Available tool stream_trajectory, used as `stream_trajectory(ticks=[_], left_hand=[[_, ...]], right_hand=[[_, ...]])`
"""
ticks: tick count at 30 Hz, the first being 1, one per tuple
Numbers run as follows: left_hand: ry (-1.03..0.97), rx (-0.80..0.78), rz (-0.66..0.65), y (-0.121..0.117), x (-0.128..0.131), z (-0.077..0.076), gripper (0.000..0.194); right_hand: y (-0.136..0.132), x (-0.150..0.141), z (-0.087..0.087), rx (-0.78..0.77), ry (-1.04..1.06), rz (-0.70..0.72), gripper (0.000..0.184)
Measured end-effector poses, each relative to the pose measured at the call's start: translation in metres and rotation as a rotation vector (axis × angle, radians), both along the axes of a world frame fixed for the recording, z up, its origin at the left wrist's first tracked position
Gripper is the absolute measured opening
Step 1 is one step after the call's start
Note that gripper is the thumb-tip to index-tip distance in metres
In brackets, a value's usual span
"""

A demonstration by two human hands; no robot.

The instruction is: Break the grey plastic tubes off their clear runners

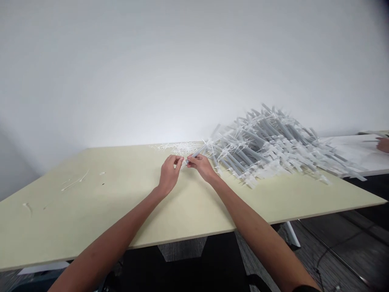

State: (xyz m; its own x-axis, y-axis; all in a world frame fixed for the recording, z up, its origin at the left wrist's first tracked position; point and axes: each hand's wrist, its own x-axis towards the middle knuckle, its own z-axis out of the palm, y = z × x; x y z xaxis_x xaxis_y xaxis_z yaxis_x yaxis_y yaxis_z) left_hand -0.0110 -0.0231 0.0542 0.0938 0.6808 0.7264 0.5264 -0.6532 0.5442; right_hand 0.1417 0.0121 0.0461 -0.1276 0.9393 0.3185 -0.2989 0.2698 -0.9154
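Note:
My right hand (199, 165) pinches a thin grey strip (197, 153) whose far end points up and right toward the pile. Close beside it, my left hand (170, 172) has thumb and forefinger pinched together near the strip's lower end. A small whitish, see-through bit shows between the two hands, too small to name. To the right lies a large heap of similar grey strips (258, 140) with clear plastic ends and thin white tails sticking out. Just behind my hands is a scatter of thin white pieces (184, 147).
The pale yellow table (127, 219) meets a white wall (146, 73). Loose white strips (75, 181) and small scraps lie on its left. Another person's hand (383, 144) appears at the far right, by a white surface (346, 148). The table's front edge runs below my forearms.

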Motion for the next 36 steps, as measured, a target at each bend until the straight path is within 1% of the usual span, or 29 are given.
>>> stream_trajectory(ticks=[2, 4, 8, 12, 16, 22, 26, 30, 33, 36], left_hand=[[-0.054, -0.024, 0.017, -0.003, 0.003, 0.0, 0.026], [-0.057, -0.056, 0.026, -0.004, 0.006, -0.001, 0.028], [-0.017, -0.113, 0.04, -0.004, 0.007, -0.005, 0.02], [0.008, -0.091, 0.069, -0.002, 0.005, -0.005, 0.017], [0.044, -0.07, 0.072, 0.001, 0.003, -0.007, 0.017], [0.07, -0.043, 0.025, 0.004, 0.001, -0.007, 0.016], [0.091, -0.037, 0.021, 0.004, 0.0, -0.006, 0.017], [0.065, -0.1, 0.033, 0.005, 0.0, -0.006, 0.018], [0.012, -0.143, 0.013, 0.007, 0.0, -0.008, 0.018], [-0.047, -0.14, -0.007, 0.007, 0.001, -0.01, 0.019]], right_hand=[[-0.001, 0.001, 0.002, -0.011, 0.042, 0.009, 0.026], [-0.002, 0.002, 0.003, -0.007, 0.072, 0.03, 0.026], [-0.003, 0.003, 0.004, -0.009, 0.089, 0.101, 0.025], [-0.003, 0.002, 0.005, 0.005, 0.099, 0.142, 0.024], [-0.004, 0.001, 0.005, -0.001, 0.081, 0.134, 0.024], [-0.004, -0.001, 0.003, 0.035, 0.108, 0.129, 0.024], [-0.004, -0.002, 0.001, 0.035, 0.114, 0.134, 0.022], [-0.006, -0.005, 0.002, 0.037, 0.088, 0.106, 0.025], [-0.007, -0.006, 0.003, 0.041, 0.079, 0.087, 0.027], [-0.008, -0.006, 0.006, 0.044, 0.074, 0.086, 0.027]])
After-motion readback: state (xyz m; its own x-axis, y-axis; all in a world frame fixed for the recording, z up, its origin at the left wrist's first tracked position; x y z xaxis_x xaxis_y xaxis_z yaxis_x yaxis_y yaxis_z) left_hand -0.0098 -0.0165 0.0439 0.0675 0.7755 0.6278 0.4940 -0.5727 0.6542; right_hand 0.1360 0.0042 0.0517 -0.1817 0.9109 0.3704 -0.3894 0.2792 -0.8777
